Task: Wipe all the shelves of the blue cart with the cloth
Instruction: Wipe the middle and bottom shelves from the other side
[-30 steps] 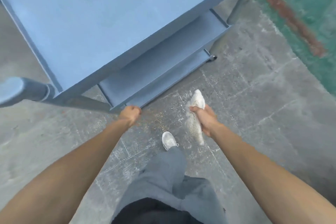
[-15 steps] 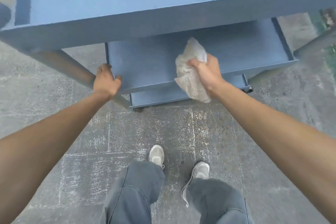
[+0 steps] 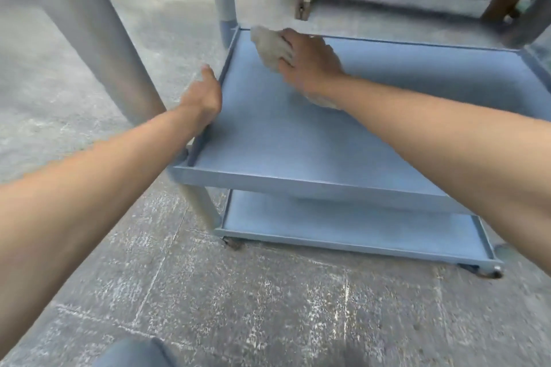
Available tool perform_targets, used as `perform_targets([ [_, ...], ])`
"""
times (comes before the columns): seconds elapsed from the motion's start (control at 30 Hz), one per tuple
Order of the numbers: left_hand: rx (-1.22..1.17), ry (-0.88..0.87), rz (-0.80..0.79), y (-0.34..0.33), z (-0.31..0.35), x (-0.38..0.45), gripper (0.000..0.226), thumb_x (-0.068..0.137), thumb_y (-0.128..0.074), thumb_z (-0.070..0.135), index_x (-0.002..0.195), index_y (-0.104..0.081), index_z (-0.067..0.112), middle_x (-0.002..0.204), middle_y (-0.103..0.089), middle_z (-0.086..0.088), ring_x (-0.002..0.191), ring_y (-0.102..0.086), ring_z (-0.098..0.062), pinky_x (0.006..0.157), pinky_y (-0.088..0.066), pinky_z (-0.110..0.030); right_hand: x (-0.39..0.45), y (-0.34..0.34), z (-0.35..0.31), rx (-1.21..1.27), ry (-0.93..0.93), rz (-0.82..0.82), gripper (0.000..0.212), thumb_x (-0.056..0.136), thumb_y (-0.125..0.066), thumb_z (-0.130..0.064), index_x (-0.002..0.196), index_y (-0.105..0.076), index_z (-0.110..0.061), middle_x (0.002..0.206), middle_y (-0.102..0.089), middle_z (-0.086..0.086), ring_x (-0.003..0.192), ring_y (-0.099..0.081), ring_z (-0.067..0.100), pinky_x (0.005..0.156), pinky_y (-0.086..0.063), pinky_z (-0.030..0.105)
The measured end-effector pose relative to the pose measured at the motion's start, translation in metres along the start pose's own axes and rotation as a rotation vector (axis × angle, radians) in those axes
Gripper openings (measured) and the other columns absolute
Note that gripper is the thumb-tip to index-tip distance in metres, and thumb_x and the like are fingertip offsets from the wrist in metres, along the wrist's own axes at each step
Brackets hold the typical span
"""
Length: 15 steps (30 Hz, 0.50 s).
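Two hands at the blue cart (image 3: pixel 328 185): left hand (image 3: pixel 205 95) grips the middle shelf (image 3: pixel 268 134) rim, right hand (image 3: pixel 310 61) presses the cloth (image 3: pixel 269 46) flat at its far-left corner; wiping under way, next likely a sweep rightward, bottom shelf (image 3: pixel 343 231) apparently pending.

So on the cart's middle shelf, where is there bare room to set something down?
The middle shelf is bare from its near rim up to the right hand, and across to its right side. The far left corner is taken: the right hand presses the cloth there, and the left hand grips the left rim. The bottom shelf also shows bare.
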<state>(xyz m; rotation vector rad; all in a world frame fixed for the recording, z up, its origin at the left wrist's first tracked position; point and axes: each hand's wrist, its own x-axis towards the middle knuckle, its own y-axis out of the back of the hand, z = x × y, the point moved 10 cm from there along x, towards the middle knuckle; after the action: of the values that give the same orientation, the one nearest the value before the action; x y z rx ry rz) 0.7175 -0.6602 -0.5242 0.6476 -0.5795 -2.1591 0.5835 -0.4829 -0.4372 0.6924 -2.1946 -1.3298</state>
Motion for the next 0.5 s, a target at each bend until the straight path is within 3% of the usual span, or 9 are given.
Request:
perform_targets([
  [0.07,-0.072,-0.003,-0.030,-0.014,-0.008,0.009,0.077,0.103,-0.013,0.060,0.156,-0.034,0.007,0.163,-0.030,-0.015,0.152,-0.025,-0.030,0.125,-0.010,-0.040,0.004,-0.042,-0.008,-0.015,0.033,-0.081,0.042,0.096,-0.052,-0.040,0.137,-0.053,-0.034,0.133,-0.062,0.011,0.121,-0.059,0.040,0.091,-0.048,0.040],
  [0.13,-0.153,-0.025,-0.034,-0.026,-0.017,0.016,0.080,0.100,-0.016,0.064,0.156,-0.035,0.010,0.163,-0.031,-0.012,0.151,-0.028,-0.026,0.126,-0.010,-0.038,-0.002,-0.076,-0.019,-0.087,0.150,-0.115,0.036,0.096,-0.050,-0.055,0.124,-0.060,-0.034,0.130,-0.067,0.002,0.121,-0.060,0.035,0.088,-0.047,0.040],
  [0.17,-0.173,-0.035,-0.016,-0.026,-0.020,0.017,0.081,0.099,-0.016,0.065,0.154,-0.038,0.011,0.162,-0.034,-0.012,0.150,-0.031,-0.025,0.125,-0.012,-0.038,-0.008,-0.090,-0.025,-0.141,0.222,-0.133,0.046,0.094,-0.044,-0.070,0.122,-0.062,-0.039,0.132,-0.068,-0.006,0.124,-0.060,0.032,0.091,-0.046,0.041],
  [0.23,-0.222,-0.036,-0.013,-0.025,-0.023,0.021,0.081,0.098,-0.012,0.066,0.150,-0.045,0.013,0.158,-0.041,-0.011,0.146,-0.037,-0.026,0.123,-0.017,-0.038,-0.015,-0.109,-0.024,-0.168,0.290,-0.196,0.065,0.083,-0.029,-0.091,0.129,-0.058,-0.056,0.147,-0.057,-0.021,0.138,-0.050,0.030,0.112,-0.035,0.049],
  [0.3,-0.302,-0.034,-0.016,-0.022,-0.025,0.026,0.079,0.099,-0.011,0.064,0.147,-0.049,0.015,0.154,-0.046,-0.009,0.143,-0.042,-0.027,0.123,-0.020,-0.039,-0.014,-0.119,-0.022,-0.139,0.322,-0.219,0.063,0.086,-0.032,-0.089,0.138,-0.053,-0.059,0.157,-0.045,-0.021,0.147,-0.039,0.032,0.120,-0.022,0.053],
  [0.4,-0.299,-0.007,0.035,-0.013,-0.033,0.026,0.081,0.098,-0.011,0.064,0.147,-0.050,0.013,0.153,-0.047,-0.010,0.142,-0.042,-0.029,0.122,-0.022,-0.043,-0.010,-0.121,-0.030,-0.173,0.367,-0.134,0.054,0.097,-0.038,-0.072,0.144,-0.052,-0.050,0.160,-0.045,-0.015,0.148,-0.038,0.026,0.116,-0.023,0.054],
  [0.5,-0.373,0.013,-0.019,-0.018,-0.037,0.020,0.082,0.097,-0.013,0.066,0.147,-0.050,0.013,0.151,-0.050,-0.010,0.139,-0.046,-0.030,0.119,-0.028,-0.038,-0.006,-0.126,-0.038,-0.104,0.329,-0.149,0.049,0.101,-0.032,-0.069,0.141,-0.053,-0.051,0.158,-0.046,-0.008,0.150,-0.035,0.024,0.118,-0.020,0.060],
])
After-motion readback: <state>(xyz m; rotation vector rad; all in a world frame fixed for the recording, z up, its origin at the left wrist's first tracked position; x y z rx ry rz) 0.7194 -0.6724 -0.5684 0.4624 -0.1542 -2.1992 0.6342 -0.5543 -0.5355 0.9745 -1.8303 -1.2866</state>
